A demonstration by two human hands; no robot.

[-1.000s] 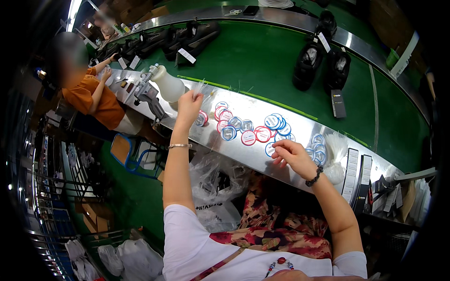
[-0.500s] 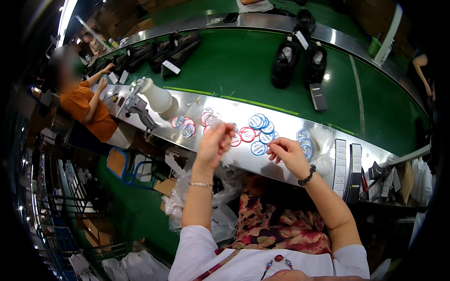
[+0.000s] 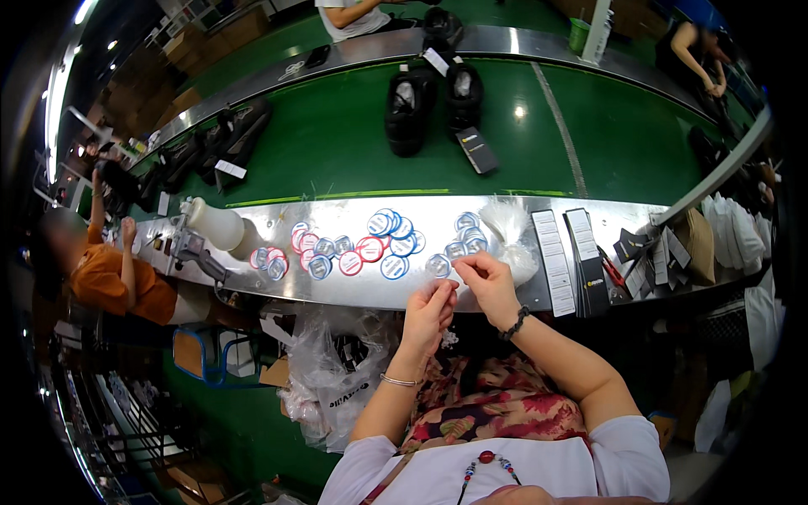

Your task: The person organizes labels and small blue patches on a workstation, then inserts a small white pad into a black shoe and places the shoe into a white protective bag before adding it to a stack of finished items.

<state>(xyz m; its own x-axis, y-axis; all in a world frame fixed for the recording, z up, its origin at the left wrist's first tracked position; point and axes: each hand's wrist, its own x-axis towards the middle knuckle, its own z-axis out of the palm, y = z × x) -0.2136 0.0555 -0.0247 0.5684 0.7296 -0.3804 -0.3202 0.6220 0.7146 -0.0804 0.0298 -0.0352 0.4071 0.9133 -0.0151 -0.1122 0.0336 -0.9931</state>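
My left hand (image 3: pixel 431 310) and my right hand (image 3: pixel 490 288) are close together at the near edge of the metal bench (image 3: pixel 337 290). Both have thumb and fingers pinched; whatever is between them is too small to make out. Just beyond the fingertips lies a round tag (image 3: pixel 438 265) with a pale blue rim. Several similar blue-rimmed tags (image 3: pixel 465 234) lie behind it, beside a bundle of thin clear plastic strands (image 3: pixel 509 227). To the left, blue-rimmed tags (image 3: pixel 394 267) and red-rimmed tags (image 3: pixel 350 263) are spread in overlapping groups.
Long printed black-and-white cards (image 3: pixel 553 261) lie right, near red-handled pliers (image 3: pixel 619 276). A white bottle (image 3: pixel 217 225) stands left beside a metal device (image 3: pixel 195 251). Black shoes (image 3: pixel 408 109) sit on the green belt (image 3: pixel 328 143). A co-worker in orange (image 3: pixel 118 278) is at far left.
My left hand has moved right and nearer to me, to meet my right hand. The view has shifted, so the bench and shoes appear further left. The co-worker's arm is now raised.
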